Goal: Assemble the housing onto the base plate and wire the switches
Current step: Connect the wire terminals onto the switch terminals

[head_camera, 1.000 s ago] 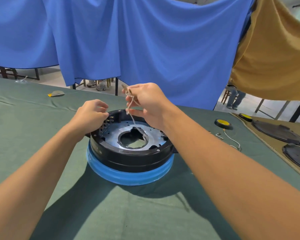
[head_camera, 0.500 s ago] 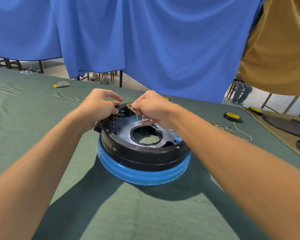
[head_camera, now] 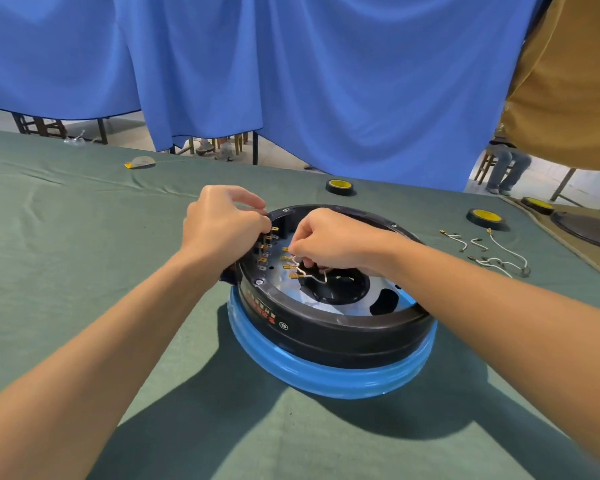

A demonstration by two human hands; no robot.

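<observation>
A round black housing (head_camera: 343, 332) sits on a blue ring (head_camera: 326, 375) on the green cloth, with a silver base plate (head_camera: 361, 303) inside it. Switch terminals (head_camera: 265, 245) with brass tabs line its inner left wall. My left hand (head_camera: 222, 223) grips the housing's left rim at those switches, fingers curled over the edge. Inside the housing, my right hand (head_camera: 326, 242) pinches white wires (head_camera: 309, 275) with brass connectors, which point at the switches.
Loose white wires with connectors (head_camera: 492, 254) lie on the cloth to the right. Black-and-yellow round parts (head_camera: 339, 186) (head_camera: 485, 218) lie behind and right. Dark plates (head_camera: 589, 230) rest on a tan mat at far right. Blue curtains hang behind the table.
My right hand has come down from above the housing into it, bringing the wire ends level with the switches. My left hand stays on the left rim. The view has moved closer.
</observation>
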